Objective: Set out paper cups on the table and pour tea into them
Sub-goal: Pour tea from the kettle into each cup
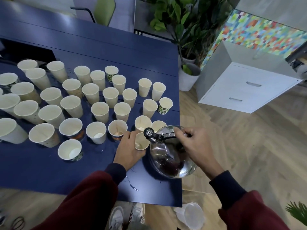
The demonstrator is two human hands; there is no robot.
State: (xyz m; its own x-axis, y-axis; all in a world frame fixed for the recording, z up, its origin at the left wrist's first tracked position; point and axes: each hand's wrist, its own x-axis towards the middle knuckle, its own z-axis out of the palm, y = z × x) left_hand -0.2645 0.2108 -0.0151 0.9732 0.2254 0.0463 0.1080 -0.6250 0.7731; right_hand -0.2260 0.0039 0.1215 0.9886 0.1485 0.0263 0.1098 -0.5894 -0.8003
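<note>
Several paper cups (99,112) stand upright in rough rows on the dark blue table (49,166). My left hand (128,149) wraps around one cup (141,143) near the table's right front corner. My right hand (194,143) grips the handle of a shiny steel kettle (171,156), which is tilted so its spout (149,133) hangs over that cup's rim. Dark tea shows inside the open kettle. A little brown liquid lies in the held cup and in the cup (117,130) just left of it.
Drops of liquid lie on the table near its front edge (132,186). On the floor at the right are a clear plastic jug (192,216), a white drawer cabinet (245,90) and potted plants (187,77). A green chair (103,10) stands behind the table.
</note>
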